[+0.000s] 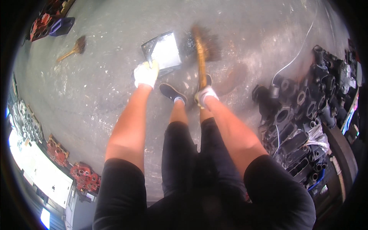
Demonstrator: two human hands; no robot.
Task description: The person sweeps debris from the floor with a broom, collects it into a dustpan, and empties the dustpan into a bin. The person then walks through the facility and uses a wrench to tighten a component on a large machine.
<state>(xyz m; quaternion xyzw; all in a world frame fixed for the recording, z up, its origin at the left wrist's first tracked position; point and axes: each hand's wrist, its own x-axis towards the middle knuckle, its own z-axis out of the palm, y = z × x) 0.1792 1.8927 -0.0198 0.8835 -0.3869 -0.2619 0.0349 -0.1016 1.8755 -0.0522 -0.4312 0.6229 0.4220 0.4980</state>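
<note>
My left hand point(145, 74), in a white glove, grips the near edge of a flat metal dustpan point(163, 50) that lies on the grey concrete floor. My right hand point(205, 96), also gloved, holds the wooden handle of a brush point(200, 57). Its dark bristles are blurred beside the right edge of the dustpan. My legs in black shorts and a black shoe point(172, 92) show between my arms.
A pile of black cast metal parts point(303, 115) fills the right side, with a thin white cable point(297, 57) running from it. A second brush point(73, 49) lies on the floor at upper left. Red metal parts point(84, 177) and grey ones point(25, 119) stand along the left.
</note>
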